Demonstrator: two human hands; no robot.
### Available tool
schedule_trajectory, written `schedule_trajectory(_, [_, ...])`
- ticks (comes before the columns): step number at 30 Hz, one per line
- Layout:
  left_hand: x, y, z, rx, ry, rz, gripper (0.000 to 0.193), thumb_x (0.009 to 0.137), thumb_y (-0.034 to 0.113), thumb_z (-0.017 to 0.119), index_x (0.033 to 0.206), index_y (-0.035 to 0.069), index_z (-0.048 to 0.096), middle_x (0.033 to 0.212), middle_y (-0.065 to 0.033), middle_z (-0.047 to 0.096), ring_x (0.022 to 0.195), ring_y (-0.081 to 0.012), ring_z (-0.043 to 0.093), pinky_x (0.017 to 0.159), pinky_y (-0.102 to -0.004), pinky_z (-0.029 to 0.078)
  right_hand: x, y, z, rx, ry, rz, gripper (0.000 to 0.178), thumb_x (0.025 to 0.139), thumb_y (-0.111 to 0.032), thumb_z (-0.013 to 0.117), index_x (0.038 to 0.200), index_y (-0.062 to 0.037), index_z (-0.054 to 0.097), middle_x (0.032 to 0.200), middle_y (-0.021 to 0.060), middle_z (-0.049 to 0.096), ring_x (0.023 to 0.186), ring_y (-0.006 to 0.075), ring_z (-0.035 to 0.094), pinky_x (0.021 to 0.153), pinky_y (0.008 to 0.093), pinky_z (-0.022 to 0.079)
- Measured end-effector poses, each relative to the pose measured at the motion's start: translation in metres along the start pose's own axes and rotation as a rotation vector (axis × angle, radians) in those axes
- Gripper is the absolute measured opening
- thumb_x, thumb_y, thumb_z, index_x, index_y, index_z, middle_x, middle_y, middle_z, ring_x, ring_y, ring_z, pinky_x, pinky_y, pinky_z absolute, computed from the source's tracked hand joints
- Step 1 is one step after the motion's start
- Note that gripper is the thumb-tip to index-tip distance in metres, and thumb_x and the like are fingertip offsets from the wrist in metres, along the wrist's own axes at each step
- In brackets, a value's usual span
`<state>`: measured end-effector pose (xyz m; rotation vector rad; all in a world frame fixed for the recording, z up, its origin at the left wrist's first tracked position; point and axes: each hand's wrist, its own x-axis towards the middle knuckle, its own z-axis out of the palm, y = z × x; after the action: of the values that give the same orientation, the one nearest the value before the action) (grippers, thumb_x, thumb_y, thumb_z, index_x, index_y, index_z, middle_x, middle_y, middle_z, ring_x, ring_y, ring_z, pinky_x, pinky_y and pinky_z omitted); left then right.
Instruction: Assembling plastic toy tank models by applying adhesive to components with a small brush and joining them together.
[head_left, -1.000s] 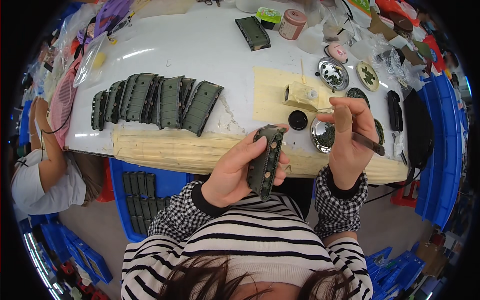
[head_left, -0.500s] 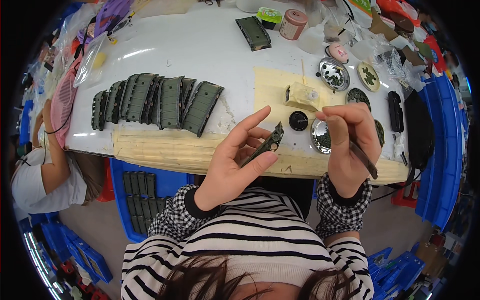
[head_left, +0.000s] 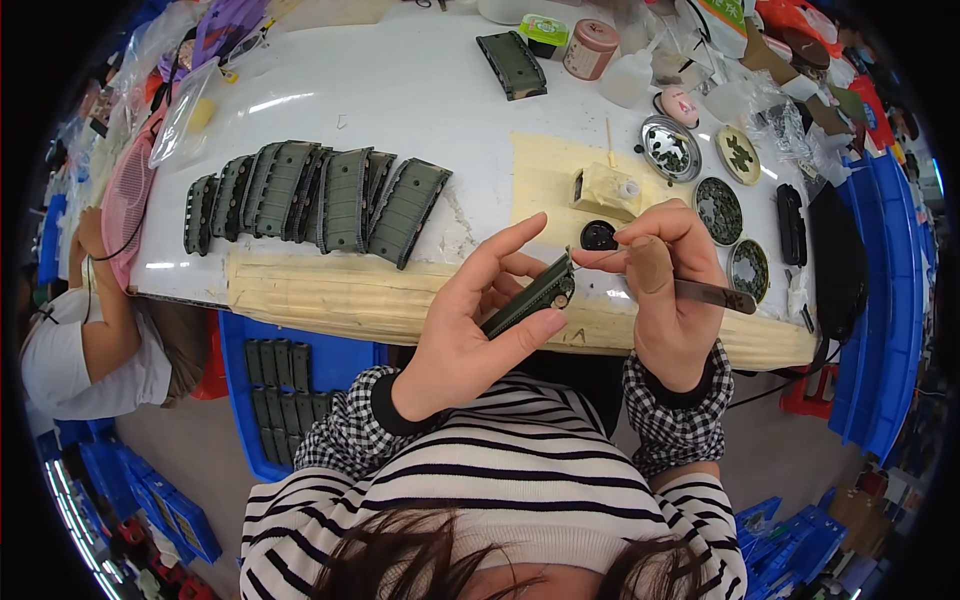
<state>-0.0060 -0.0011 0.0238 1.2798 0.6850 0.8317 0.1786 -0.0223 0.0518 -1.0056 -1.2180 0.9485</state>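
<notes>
My left hand [head_left: 470,320] holds a narrow dark green plastic piece [head_left: 530,298] between thumb and fingers, tilted with its far end up to the right. Pinched in my right hand [head_left: 670,300] is a thin needle-like tool [head_left: 600,252], its tip at or close to that far end; contact is too small to tell. Metal tweezers [head_left: 715,296] lie tucked in the same hand, their broad end sticking out to the right. Just beyond my right fingertips sits a small round black dish [head_left: 598,235], beside a tape-wrapped cream block [head_left: 606,190].
A row of curved green pieces [head_left: 345,200] lies at left, another piece [head_left: 512,66] at the back. Round dishes [head_left: 718,210] of small dark green bits stand at right. A blue crate [head_left: 240,400] holds more pieces below the table edge. A person [head_left: 90,350] sits at far left.
My right hand has moved left and down, bringing the thin tool from the black dish to the green piece's end. The tweezers now lie flatter. My left hand has turned the piece slightly.
</notes>
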Motion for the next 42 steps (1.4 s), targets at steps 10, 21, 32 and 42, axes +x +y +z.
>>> schedule_trajectory(10, [0.000,-0.003,0.000,-0.012,0.011,0.022,0.072,0.085,0.008,0.070,0.146,0.005,0.032,0.104,-0.0067,0.059,0.080,-0.0083,0.054,0.073,-0.0213,0.045,0.001,0.002,-0.001,-0.017,-0.007,-0.007,0.016,0.098,-0.011,0.052,0.100,0.0048,0.053,0.093,0.0079,0.051,0.085,0.0193,0.067,0.076,0.0291,0.058])
schedule_trajectory(21, [0.003,-0.006,-0.003,-0.283,-0.089,-0.110,0.057,0.098,0.019,0.054,0.146,0.001,0.029,0.122,-0.0118,0.055,0.108,-0.0154,0.055,0.095,-0.0308,0.044,0.021,0.005,-0.020,-0.544,0.325,-0.205,0.010,0.094,-0.007,0.058,0.096,0.0034,0.059,0.088,0.0064,0.055,0.070,0.0112,0.062,0.064,0.0239,0.052])
schedule_trajectory(32, [0.002,-0.012,-0.005,-0.644,-0.150,-0.184,0.055,0.104,0.038,0.028,0.138,-0.004,0.037,0.129,-0.0201,0.053,0.109,-0.0258,0.059,0.098,-0.0366,0.045,0.025,0.020,-0.031,-0.954,0.201,-0.279,0.023,0.086,0.005,0.059,0.108,0.0005,0.066,0.083,0.0077,0.055,0.063,0.0131,0.048,0.054,0.0246,0.037])
schedule_trajectory(42, [0.000,-0.019,-0.003,-0.607,-0.099,-0.165,0.061,0.104,0.044,0.024,0.132,-0.005,0.045,0.122,-0.0207,0.058,0.104,-0.0247,0.061,0.094,-0.0368,0.048,-0.029,-0.004,0.001,-0.624,-0.011,-0.175,0.039,0.076,0.006,0.071,0.115,-0.0025,0.067,0.080,0.0055,0.057,0.060,0.0101,0.051,0.051,0.0209,0.040])
